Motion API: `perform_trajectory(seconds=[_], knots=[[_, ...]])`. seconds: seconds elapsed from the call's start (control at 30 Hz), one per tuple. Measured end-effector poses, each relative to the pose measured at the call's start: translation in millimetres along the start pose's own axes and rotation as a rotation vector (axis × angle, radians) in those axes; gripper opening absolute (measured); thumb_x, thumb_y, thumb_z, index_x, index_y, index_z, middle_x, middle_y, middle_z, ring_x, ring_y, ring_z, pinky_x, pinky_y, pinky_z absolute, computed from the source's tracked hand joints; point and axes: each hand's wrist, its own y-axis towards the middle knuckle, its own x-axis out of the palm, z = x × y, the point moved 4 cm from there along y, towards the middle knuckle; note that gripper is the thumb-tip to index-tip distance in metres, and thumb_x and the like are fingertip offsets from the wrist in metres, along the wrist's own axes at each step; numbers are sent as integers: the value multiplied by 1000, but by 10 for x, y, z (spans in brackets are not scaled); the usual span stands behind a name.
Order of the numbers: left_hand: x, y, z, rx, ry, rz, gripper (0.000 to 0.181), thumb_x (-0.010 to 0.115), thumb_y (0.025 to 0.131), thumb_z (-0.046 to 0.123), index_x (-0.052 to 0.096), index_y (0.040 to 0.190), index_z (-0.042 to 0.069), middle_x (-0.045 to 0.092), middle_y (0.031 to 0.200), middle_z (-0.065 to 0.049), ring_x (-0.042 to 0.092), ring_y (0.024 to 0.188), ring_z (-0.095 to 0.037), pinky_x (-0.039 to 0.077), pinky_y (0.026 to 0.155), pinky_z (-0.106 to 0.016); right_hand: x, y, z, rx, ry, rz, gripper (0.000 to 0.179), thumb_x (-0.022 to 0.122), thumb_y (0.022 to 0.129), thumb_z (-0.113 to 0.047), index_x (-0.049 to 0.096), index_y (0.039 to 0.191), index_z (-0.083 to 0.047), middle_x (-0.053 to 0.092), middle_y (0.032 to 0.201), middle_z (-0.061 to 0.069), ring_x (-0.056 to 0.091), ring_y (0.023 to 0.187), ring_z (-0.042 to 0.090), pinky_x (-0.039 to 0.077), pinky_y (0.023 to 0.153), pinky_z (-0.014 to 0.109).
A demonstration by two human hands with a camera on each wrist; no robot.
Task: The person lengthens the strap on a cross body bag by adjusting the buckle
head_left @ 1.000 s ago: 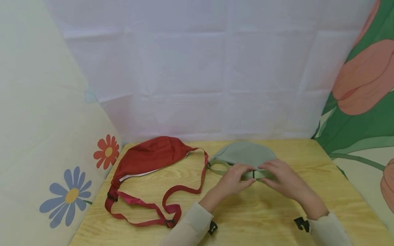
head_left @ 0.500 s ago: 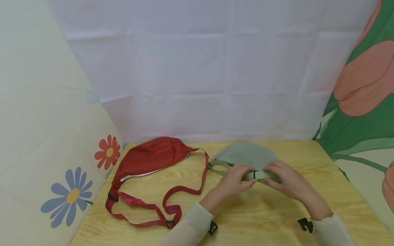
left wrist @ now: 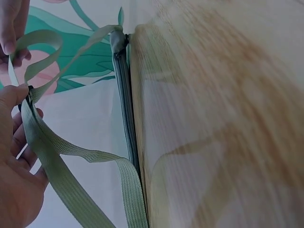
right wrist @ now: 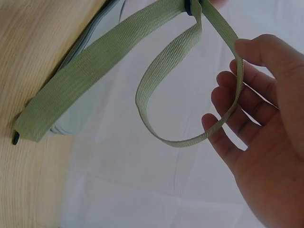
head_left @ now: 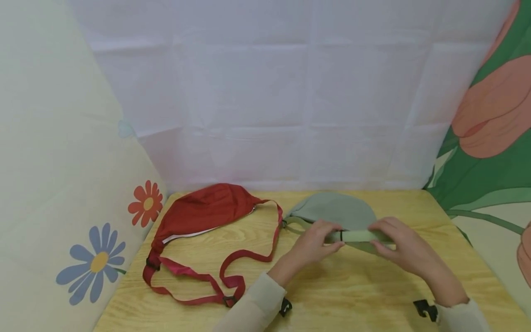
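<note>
A grey-green waist bag (head_left: 332, 210) lies at the back right of the table, its pale green strap (head_left: 358, 236) raised in front of it. At a dark strap slider (head_left: 342, 236), my left hand (head_left: 311, 244) pinches the strap between thumb and fingers. To the right, my right hand (head_left: 410, 253) pinches the same strap between thumb and index finger. The right wrist view shows the strap (right wrist: 164, 64) hanging in a loop against those fingers. In the left wrist view, the left thumb presses near the slider (left wrist: 29, 95), while the bag's zip edge (left wrist: 122, 90) stands beyond.
A red waist bag (head_left: 207, 210) with its red strap (head_left: 249, 253) spread out lies on the left of the wooden table (head_left: 344, 295). Black buckle pieces (head_left: 285, 306) show by the left sleeve and the right sleeve. A white cloth (head_left: 265, 92) hangs behind.
My right hand has moved right and slightly toward me, away from the left hand, so a longer stretch of strap shows between them. The left hand stays almost in place.
</note>
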Motion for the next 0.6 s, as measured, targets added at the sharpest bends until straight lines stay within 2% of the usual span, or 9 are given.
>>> perform_trajectory(seconds=[0.2, 0.4, 0.6], knots=[[-21, -8, 1, 20, 24, -3, 36, 65, 100, 37, 66, 129, 16, 67, 127, 3, 59, 115, -13, 50, 95, -25, -82, -62, 23, 26, -11, 10, 47, 88, 68, 2, 71, 110, -11, 67, 107, 0, 63, 96, 18, 51, 79, 31], [-31, -21, -23, 22, 35, 17, 36, 66, 99, 37, 66, 128, 17, 67, 127, 3, 59, 116, -13, 50, 98, -26, -130, -98, 28, 68, -25, -17, 44, 87, 72, 1, 71, 112, -10, 67, 108, -1, 62, 98, 19, 52, 80, 32], [-45, -45, -30, 31, 41, 33, 35, 67, 99, 39, 67, 127, 19, 67, 126, 4, 59, 117, -12, 51, 96, -26, -191, -130, 30, 67, -11, 5, 45, 86, 71, 3, 70, 111, -10, 67, 108, -2, 60, 100, 16, 45, 85, 16]])
